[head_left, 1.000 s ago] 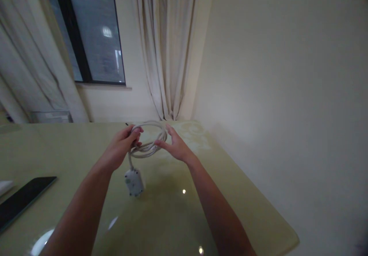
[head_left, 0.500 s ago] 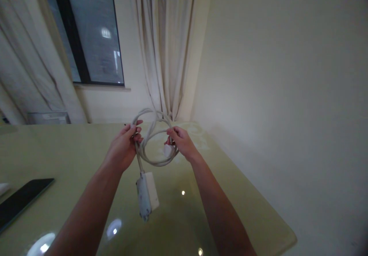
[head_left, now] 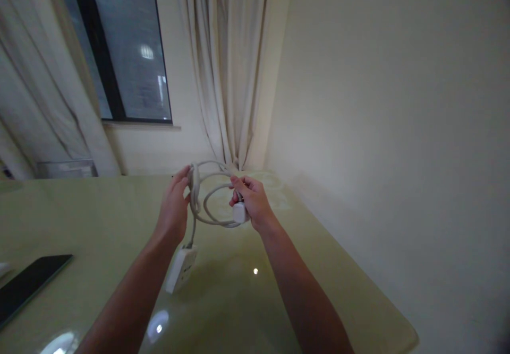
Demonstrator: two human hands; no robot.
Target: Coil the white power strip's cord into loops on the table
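Note:
A white coiled cable (head_left: pixel 211 205) hangs in loops between my two hands above a glossy pale-green table (head_left: pixel 99 221). My left hand (head_left: pixel 174 209) grips the bundled loops at their left side. My right hand (head_left: pixel 251 199) is closed on the cable's white plug (head_left: pixel 240 212) at the coil's right side. A white socket block (head_left: pixel 181 267) dangles from the cable below my left hand, tilted, close to the tabletop.
A dark flat phone-like slab (head_left: pixel 30 285) lies at the table's left. A wall (head_left: pixel 398 131) borders the table's right edge. Cream curtains (head_left: pixel 227 67) and a dark window (head_left: pixel 127 51) stand behind the far edge.
The coil has tightened and dropped a little. My hands have drawn closer. The socket block has swung left and lower, and my right hand has shifted onto the plug.

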